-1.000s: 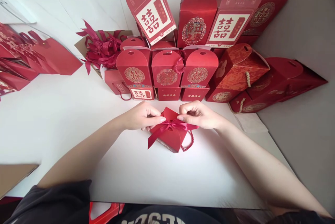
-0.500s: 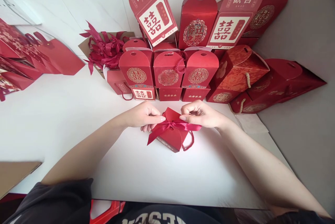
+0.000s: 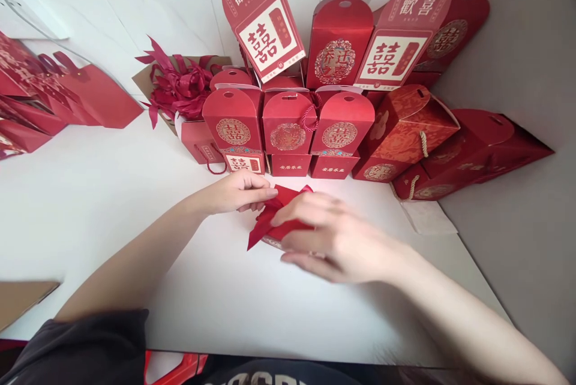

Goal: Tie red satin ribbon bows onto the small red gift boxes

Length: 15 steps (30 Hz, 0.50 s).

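Note:
A small red gift box [image 3: 285, 196] sits on the white table, mostly hidden behind my right hand. A shiny red ribbon [image 3: 262, 230] is on its top, one tail hanging down the front left side. My left hand [image 3: 243, 193], thumb and fingers pinched together, grips the ribbon at the box's left side. Stretched across the front and top of the box is my right hand [image 3: 330, 235], blurred by motion, its fingers apart and nothing seen in them. A bit of ribbon shows above its knuckles.
Red gift boxes [image 3: 288, 121] with gold emblems stand stacked behind my hands. A pile of red ribbons [image 3: 184, 85] lies in a brown carton at the back left. Red bags [image 3: 99, 94] stand far left. A cardboard piece [image 3: 27, 301] lies at the front left; a grey wall [image 3: 522, 73] borders the right.
My right hand has let go of the ribbon and swung left and toward me, across the box, fingers spreading. My left hand has shifted slightly left, still pinching.

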Each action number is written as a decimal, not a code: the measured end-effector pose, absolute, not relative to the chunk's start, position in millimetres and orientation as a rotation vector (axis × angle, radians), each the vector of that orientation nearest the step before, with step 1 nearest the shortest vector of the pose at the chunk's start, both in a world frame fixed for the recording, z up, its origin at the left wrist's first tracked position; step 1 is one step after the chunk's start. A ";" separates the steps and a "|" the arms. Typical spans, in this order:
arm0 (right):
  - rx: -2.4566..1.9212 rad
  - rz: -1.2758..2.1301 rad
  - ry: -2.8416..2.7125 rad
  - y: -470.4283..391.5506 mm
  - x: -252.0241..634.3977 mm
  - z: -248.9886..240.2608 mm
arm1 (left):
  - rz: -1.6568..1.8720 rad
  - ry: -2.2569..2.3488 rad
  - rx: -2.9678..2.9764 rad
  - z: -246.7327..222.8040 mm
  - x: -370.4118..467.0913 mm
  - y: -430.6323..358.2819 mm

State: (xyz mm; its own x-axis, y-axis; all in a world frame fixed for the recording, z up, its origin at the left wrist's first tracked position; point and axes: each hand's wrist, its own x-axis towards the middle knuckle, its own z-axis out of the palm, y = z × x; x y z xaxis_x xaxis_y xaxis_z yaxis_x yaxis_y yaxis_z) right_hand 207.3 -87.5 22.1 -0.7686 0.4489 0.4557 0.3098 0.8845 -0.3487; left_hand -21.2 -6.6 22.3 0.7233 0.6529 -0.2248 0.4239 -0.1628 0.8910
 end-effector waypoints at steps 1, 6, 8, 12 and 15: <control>-0.553 0.260 -2.595 -94.6 200.8 20.3 | 0.248 0.837 1.804 22.0 -20.8 -6.7; -0.593 -0.054 -2.729 -109.6 184.8 9.2 | 0.247 0.879 1.881 21.9 -20.8 -9.0; -0.571 0.036 -2.738 -109.1 189.1 13.8 | 0.281 0.936 1.959 22.0 -21.2 -9.4; -0.620 0.307 -2.756 -108.1 204.4 30.9 | 0.279 1.046 2.044 20.5 -20.4 -9.4; -0.644 0.517 -2.763 -108.2 213.9 39.1 | 0.210 1.088 2.004 18.3 -18.7 -10.0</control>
